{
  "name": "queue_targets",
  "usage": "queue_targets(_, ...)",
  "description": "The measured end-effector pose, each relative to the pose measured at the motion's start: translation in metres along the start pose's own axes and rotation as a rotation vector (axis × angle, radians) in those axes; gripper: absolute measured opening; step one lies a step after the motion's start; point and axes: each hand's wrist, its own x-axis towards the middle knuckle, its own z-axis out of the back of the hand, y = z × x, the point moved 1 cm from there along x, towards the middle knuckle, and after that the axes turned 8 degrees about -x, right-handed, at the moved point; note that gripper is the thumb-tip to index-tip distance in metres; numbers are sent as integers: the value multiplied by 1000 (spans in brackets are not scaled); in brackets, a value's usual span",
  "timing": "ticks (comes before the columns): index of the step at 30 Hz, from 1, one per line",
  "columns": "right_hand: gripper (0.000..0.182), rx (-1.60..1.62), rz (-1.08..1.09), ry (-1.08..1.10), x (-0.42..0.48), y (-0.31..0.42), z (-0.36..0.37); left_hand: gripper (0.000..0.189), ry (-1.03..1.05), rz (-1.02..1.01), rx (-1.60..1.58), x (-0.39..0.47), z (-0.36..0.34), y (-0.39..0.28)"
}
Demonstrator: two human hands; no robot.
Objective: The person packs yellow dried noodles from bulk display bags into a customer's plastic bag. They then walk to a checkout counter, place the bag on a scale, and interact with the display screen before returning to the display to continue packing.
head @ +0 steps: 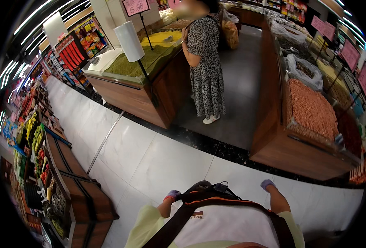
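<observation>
My left hand [172, 195], in a purple glove with a red band at the wrist, is beside the dark strap of a black bag [200, 186] worn at my front. Whether its fingers grip the strap is hard to make out. Out to the right, my right hand [267, 185], also gloved in purple, hangs over the pale tiled floor [170, 155] with no object visible in it. Its fingers are too small to read. A small black device [220, 187] with a cable sits on top of the bag.
Ahead, a person in a patterned dress [206, 62] stands between a wooden counter of green and yellow grains [133, 62] and a wooden bin of pinkish nuts or beans [310, 108]. A white plastic bag roll [129, 42] stands at the left counter's corner. Produce shelves [43, 161] line the left.
</observation>
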Motion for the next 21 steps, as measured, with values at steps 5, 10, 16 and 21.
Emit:
queue_targets(5, 32, 123, 338, -123, 83, 73, 112, 28, -54, 291, -94, 21, -14, 2)
queue_targets(10, 31, 74, 393, -63, 157, 103, 193, 27, 31, 414, 37, 100, -6, -19)
queue_targets(16, 26, 226, 356, 14, 274, 35, 270, 27, -9, 54, 404, 315, 60, -143)
queue_targets(21, 25, 54, 471, 114, 359, 30, 332, 29, -162, -9, -26, 463, 103, -306)
